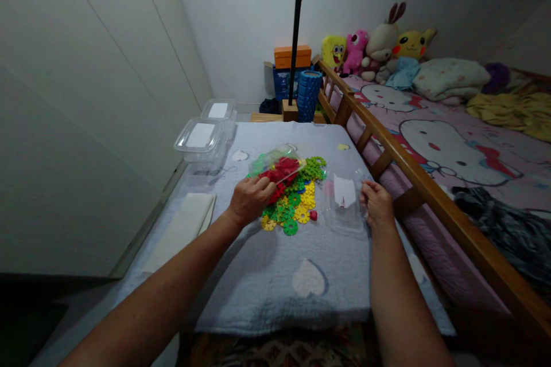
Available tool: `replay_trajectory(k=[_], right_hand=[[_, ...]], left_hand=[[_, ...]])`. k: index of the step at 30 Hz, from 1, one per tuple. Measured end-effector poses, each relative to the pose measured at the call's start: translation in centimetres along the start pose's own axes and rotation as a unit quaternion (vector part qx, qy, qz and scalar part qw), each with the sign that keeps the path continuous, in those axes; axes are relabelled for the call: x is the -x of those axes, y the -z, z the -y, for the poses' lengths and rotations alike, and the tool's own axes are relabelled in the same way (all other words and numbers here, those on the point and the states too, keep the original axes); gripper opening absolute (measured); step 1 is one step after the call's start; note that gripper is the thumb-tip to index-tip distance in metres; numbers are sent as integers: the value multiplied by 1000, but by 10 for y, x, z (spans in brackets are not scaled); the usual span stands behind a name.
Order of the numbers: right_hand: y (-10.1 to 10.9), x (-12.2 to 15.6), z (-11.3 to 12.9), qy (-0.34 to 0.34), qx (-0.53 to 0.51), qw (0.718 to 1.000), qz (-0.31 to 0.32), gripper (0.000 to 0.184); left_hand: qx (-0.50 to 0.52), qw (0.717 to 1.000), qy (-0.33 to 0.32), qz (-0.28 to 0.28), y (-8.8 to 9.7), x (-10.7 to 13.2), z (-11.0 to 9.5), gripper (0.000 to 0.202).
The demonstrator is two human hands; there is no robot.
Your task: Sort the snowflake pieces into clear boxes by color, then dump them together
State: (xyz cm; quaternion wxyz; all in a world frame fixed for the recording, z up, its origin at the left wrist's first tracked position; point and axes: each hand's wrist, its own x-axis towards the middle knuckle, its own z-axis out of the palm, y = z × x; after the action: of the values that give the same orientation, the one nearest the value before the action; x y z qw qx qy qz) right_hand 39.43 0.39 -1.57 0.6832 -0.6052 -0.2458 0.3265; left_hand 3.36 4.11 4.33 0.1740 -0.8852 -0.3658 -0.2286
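Note:
My left hand [253,199] is closed on the near edge of a clear plastic container [269,156], which tilts above the pile; whether it is a box or a lid I cannot tell. Red pieces [284,169] show in or through it. Beneath and around it spreads a heap of flower-shaped plastic discs in green [290,227], yellow [302,215] and blue. At the right, my right hand [377,204] grips the side of a second clear plastic container [344,221] with a white label [345,191]. Between the two lies a small red piece [313,215].
Two lidded clear boxes [200,136] with white labels stand at the table's back left. A folded off-white cloth or sheet [181,226] lies at the left. Behind the table rise a black pole [296,28] and a blue roller [309,94]. A wooden bed rail [387,149] borders the right.

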Motion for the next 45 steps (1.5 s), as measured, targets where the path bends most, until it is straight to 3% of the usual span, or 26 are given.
replay_trajectory(k=[8, 13, 15, 17, 23, 27, 29, 37, 45], right_hand=[[-8, 7, 3, -21, -64, 998, 20, 43], [-18, 15, 8, -33, -85, 995, 40, 44], [-25, 21, 13, -43, -96, 993, 51, 44], [-35, 28, 21, -51, -107, 991, 67, 43], [-71, 51, 39, -37, -113, 985, 128, 35], [-97, 65, 40, -41, -98, 982, 158, 35], [-108, 72, 37, -43, -89, 984, 147, 35], [-123, 86, 25, -2, -12, 994, 113, 27], [-127, 85, 17, 9, -6, 992, 129, 28]], left_hand=[[54, 981, 145, -114, 6, -3, 11, 34], [199, 921, 254, -216, 28, -6, 6, 34], [290, 870, 320, -240, 36, -6, -3, 34], [398, 799, 381, -242, 39, -4, -15, 34], [641, 584, 476, -147, 19, 9, -56, 45], [692, 499, 512, -100, 6, 17, -67, 51], [702, 485, 514, -85, 3, 21, -67, 51], [720, 486, 490, -78, -2, 28, -67, 58], [719, 516, 466, -10, 1, 29, -67, 53]])
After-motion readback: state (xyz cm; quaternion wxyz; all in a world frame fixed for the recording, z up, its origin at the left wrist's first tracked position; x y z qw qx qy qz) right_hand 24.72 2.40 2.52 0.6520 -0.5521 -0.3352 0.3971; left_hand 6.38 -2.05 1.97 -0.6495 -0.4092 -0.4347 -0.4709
